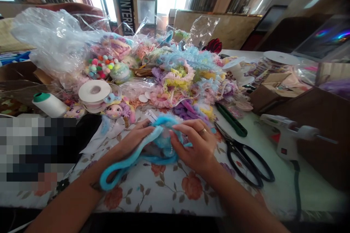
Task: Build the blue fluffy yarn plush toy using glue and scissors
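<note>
Both hands, left (133,140) and right (198,145), pinch a fuzzy blue chenille stem (124,165) on the floral table (166,189), black scissors (243,156) nearby.

text | "Z R-INTERNE", white capitals, end hidden | on dark upright board (124,2) at back

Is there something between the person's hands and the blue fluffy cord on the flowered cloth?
Nothing visible does. The left hand and the right hand grip the blue fluffy cord directly, fingers closed on it. The scissors lie to the right of the right hand, apart from it, and the craft pile sits behind.
</note>
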The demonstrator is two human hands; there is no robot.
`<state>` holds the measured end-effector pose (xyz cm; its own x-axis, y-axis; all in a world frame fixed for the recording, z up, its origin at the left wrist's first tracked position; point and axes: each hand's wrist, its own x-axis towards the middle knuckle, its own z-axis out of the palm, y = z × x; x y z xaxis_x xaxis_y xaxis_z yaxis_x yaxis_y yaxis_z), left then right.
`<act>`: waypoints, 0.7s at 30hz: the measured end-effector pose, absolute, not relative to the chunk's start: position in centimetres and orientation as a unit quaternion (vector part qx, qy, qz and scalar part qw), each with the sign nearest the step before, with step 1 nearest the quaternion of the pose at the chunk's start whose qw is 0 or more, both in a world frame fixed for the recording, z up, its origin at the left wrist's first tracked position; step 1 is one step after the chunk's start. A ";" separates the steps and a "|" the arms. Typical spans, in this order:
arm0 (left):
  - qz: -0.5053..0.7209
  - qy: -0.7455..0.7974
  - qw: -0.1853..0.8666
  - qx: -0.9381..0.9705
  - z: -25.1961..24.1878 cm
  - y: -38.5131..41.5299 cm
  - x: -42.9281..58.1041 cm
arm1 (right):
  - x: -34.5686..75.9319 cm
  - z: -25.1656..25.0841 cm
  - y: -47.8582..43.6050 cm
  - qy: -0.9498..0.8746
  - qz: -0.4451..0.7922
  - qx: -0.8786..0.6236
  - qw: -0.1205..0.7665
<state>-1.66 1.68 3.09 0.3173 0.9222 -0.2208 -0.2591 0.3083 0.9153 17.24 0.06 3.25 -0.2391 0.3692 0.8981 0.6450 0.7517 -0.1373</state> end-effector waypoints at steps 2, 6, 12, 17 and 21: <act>0.418 0.409 0.717 0.379 2.8 1.7 -1.2 | 17.6 2.5 0.5 -0.779 -0.152 -0.336 0.508; 0.451 0.382 0.724 0.356 1.9 1.8 -0.7 | 16.9 1.7 0.7 -0.794 -0.181 -0.323 0.482; 0.442 0.368 0.728 0.374 1.0 1.9 -1.1 | 16.7 1.5 0.4 -0.781 -0.198 -0.348 0.479; 0.443 0.377 0.728 0.363 1.4 1.8 -0.9 | 16.7 1.4 0.3 -0.790 -0.189 -0.339 0.475; 0.438 0.393 0.720 0.368 1.7 1.7 -0.8 | 16.4 1.4 0.2 -0.789 -0.179 -0.336 0.482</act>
